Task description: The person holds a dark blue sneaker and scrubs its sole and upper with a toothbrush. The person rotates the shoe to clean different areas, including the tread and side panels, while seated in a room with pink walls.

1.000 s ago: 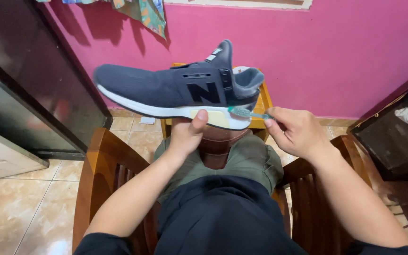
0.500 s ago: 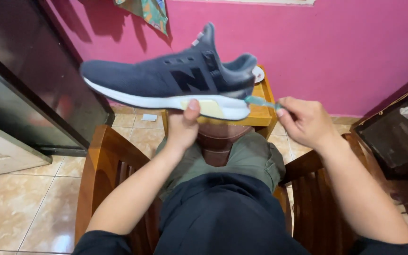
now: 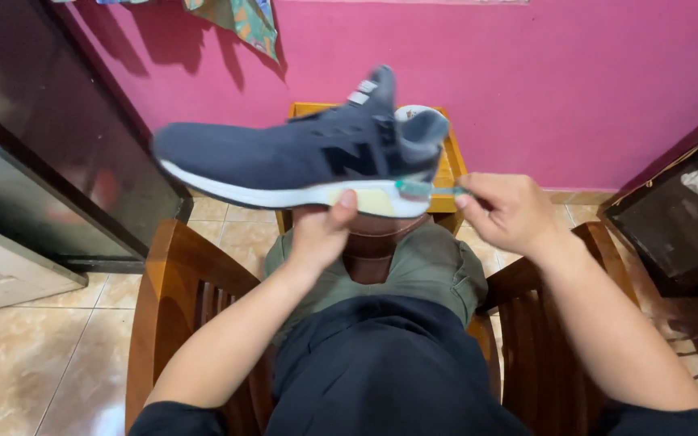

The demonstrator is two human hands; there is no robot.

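Observation:
A dark grey sneaker (image 3: 284,153) with a white sole is held up sideways in front of me, toe to the left. My left hand (image 3: 322,230) grips it from below at the sole, thumb on the sole's side. My right hand (image 3: 504,211) pinches a small teal-handled brush (image 3: 423,190) whose head touches the heel end of the sole. Both hands hover over my lap.
I sit in a wooden armchair (image 3: 173,299) with armrests on both sides. A small yellow wooden table (image 3: 448,165) stands ahead against a pink wall. A dark cabinet (image 3: 50,137) is on the left, a dark shelf (image 3: 688,210) on the right; the floor is tiled.
The sneaker has drifted to the right and tilted a little between frames, its toe rising. The right hand with the brush stays at the heel end of the sole.

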